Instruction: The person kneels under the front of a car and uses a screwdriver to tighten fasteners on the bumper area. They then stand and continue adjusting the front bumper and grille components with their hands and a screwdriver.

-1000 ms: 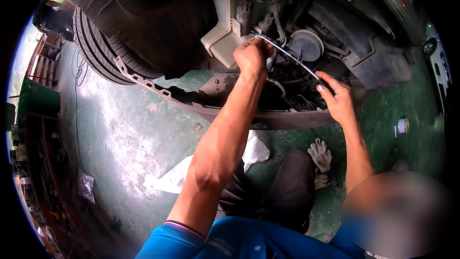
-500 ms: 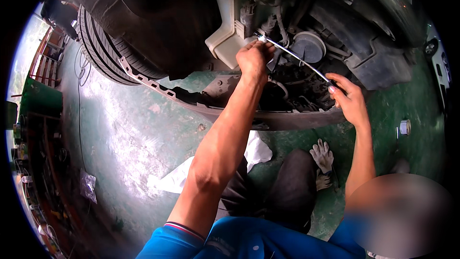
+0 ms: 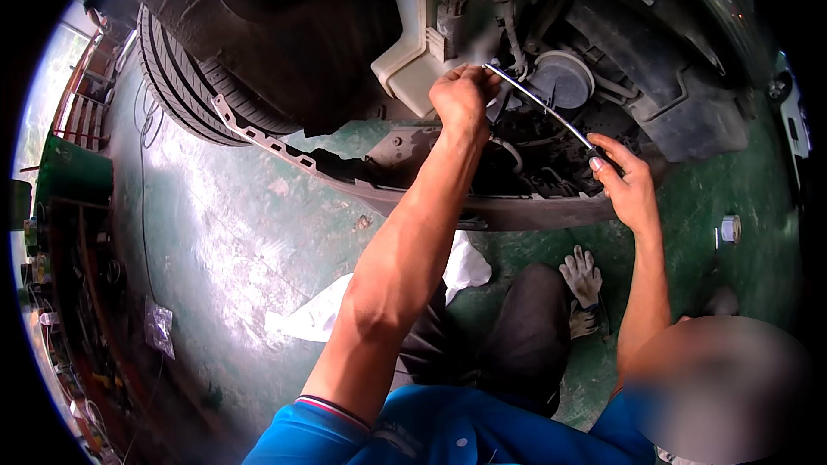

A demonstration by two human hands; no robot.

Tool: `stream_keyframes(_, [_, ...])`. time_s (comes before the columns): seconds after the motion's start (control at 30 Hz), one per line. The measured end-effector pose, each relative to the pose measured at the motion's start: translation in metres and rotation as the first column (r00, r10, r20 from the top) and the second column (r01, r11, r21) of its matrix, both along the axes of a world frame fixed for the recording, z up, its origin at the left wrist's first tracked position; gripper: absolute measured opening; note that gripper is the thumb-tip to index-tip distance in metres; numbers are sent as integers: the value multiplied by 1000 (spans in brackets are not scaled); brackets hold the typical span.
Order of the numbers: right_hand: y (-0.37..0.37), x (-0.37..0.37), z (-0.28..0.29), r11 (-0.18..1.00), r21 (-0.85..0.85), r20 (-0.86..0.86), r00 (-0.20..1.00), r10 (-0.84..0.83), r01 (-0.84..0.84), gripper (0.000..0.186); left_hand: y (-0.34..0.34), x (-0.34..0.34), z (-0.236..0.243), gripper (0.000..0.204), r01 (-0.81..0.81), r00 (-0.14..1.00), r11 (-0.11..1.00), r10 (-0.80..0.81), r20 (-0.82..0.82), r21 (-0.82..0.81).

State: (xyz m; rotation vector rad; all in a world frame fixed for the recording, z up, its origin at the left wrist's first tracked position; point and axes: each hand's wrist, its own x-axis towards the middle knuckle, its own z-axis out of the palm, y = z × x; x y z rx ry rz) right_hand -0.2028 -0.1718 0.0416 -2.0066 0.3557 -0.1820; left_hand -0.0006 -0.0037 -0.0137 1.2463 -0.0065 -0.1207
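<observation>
A long screwdriver (image 3: 544, 106) with a bright metal shaft and a dark handle slants up and left below the car's front end. My right hand (image 3: 627, 179) is closed around its handle. Beside the shaft's tip, my left hand (image 3: 463, 99) is closed in a pinch; what its fingers hold, if anything, is hidden. Just left of that hand is a translucent plastic reservoir (image 3: 412, 77). To the right of the shaft sits a round dark part with a pale rim (image 3: 562, 79).
A bumper edge (image 3: 517, 211) curves across below my hands. At the left stands a tyre (image 3: 194, 86). On the green floor lie a white cloth (image 3: 469, 263), grey work gloves (image 3: 582, 277) and a roll of tape (image 3: 730, 229). Cluttered shelves (image 3: 77, 293) line the far left.
The screwdriver's tip has shifted slightly right, and my left hand has moved a little right with its fingers drawn in. A small pale piece seen at the tip before is now out of sight.
</observation>
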Motion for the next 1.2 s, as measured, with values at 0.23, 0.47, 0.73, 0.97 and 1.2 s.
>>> stream_keyframes(0.23, [-1,8,-8,997,-72,53,998,45,-41,34,-1,3,-11,19,10,997,999,-13,77,38])
stream_keyframes(0.47, [-2,15,-20,986,-159,128,989,68,-47,34,-6,4,-23,21,-22,997,997,27,73,-72])
stream_keyframes(0.73, [-7,14,-22,968,-246,166,983,79,-37,33,-3,-24,14,23,-27,990,1000,29,-140,15])
stream_keyframes(0.97, [-8,19,-21,982,-181,131,989,73,-48,33,1,-3,-27,27,-324,899,725,34,437,608])
stream_keyframes(1.2, [-9,20,-23,966,-258,192,979,65,-14,32,-10,-9,-26,23,-242,937,898,119,327,367])
